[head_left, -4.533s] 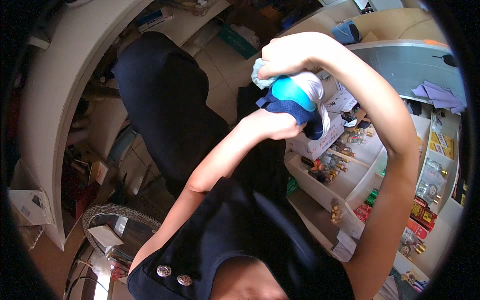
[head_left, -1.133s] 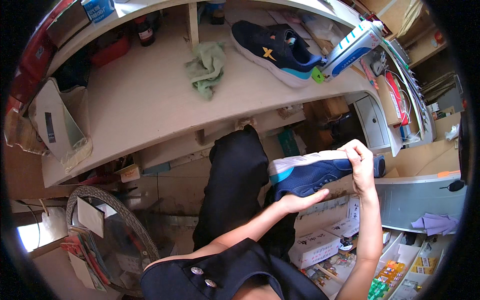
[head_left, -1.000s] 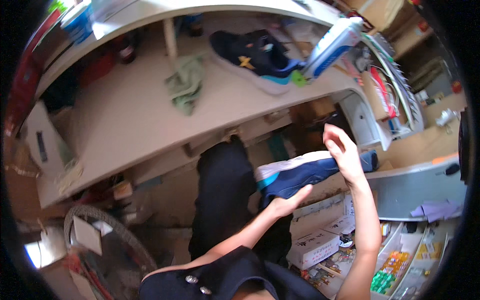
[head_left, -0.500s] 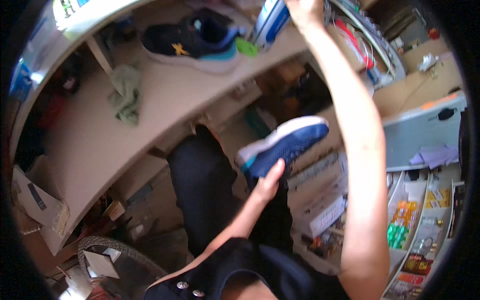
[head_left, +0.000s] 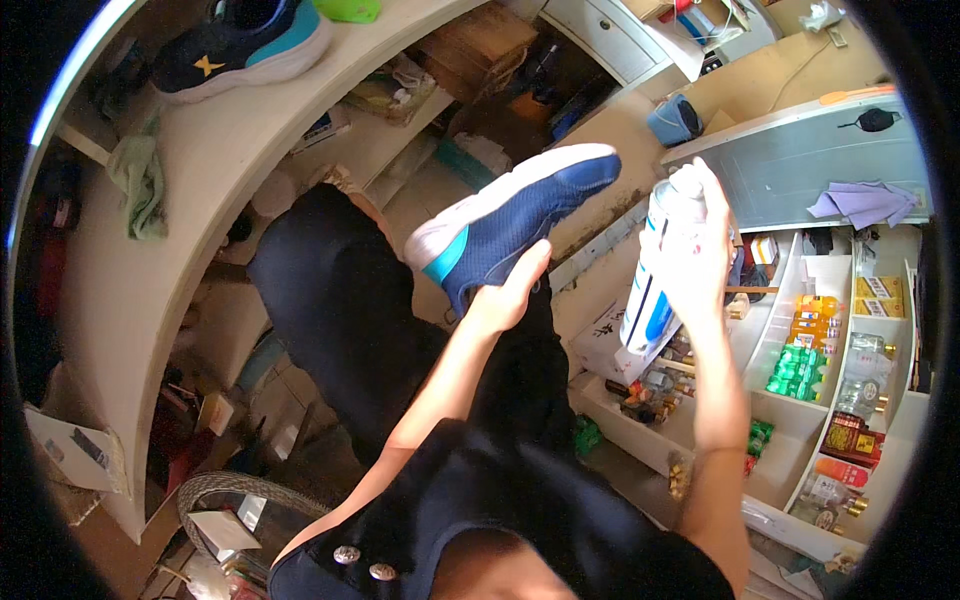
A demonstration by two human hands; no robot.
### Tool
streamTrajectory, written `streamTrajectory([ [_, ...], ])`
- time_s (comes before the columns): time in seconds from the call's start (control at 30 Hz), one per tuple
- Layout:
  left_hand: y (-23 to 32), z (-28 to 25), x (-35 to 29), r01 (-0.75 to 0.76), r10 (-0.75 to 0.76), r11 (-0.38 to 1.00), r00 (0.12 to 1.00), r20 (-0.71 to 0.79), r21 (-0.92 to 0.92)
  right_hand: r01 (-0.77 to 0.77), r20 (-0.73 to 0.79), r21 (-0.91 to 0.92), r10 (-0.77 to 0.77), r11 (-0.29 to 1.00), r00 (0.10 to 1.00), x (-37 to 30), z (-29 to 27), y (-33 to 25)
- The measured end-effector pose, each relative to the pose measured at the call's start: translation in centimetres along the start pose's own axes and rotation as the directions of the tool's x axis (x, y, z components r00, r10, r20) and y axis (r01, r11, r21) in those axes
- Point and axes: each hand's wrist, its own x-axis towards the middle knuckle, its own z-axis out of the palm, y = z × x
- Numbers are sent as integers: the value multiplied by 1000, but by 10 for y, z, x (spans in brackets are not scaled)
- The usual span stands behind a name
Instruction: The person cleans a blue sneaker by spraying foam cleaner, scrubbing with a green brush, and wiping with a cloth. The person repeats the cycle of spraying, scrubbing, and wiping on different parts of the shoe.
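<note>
My left hand (head_left: pixel 512 295) is wrapped round the heel opening of a navy sneaker (head_left: pixel 520 215) with a white sole and a turquoise heel patch. The shoe is tilted on its side above my lap, sole facing away and toe pointing up to the right. To its right, my right hand (head_left: pixel 700 260) grips a white and blue spray can (head_left: pixel 640 305). It leans slightly, top upward, with my fingers near the nozzle end. A gap separates can and shoe. A similar dark sneaker (head_left: pixel 245 62) rests on the curved counter at upper left.
The pale counter (head_left: pixel 185 300) curves along my left, with a green cloth (head_left: pixel 140 185) and a bright green item (head_left: pixel 348 10) on it. At right stand shelves (head_left: pixel 790 440) of small bottles and boxes, and a purple cloth (head_left: pixel 865 205). A bicycle wheel (head_left: pixel 200 490) is at lower left.
My right hand has brought the spray can down from the counter to beside the sneaker. My left hand still holds the shoe, now slightly higher in view. The view has shifted rightward.
</note>
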Motion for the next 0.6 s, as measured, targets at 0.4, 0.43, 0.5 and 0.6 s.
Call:
streamTrajectory([
  [0.4, -5, 14, -6, 254, -308, 904, 944, 114, 343, -25, 258, -521, 185, 853, 948, -5, 14, 7],
  [0.43, 3, 15, -5, 321, -385, 877, 915, 122, 358, -27, 257, -505, 180, 863, 950, -5, 14, 6],
  [0.5, -3, 13, -6, 270, -338, 893, 931, 140, 361, -26, 255, -475, 166, 879, 953, -3, 13, 4],
  [0.6, -5, 12, -5, 247, -312, 903, 940, 141, 353, -30, 267, -482, 180, 875, 947, -2, 13, 3],
])
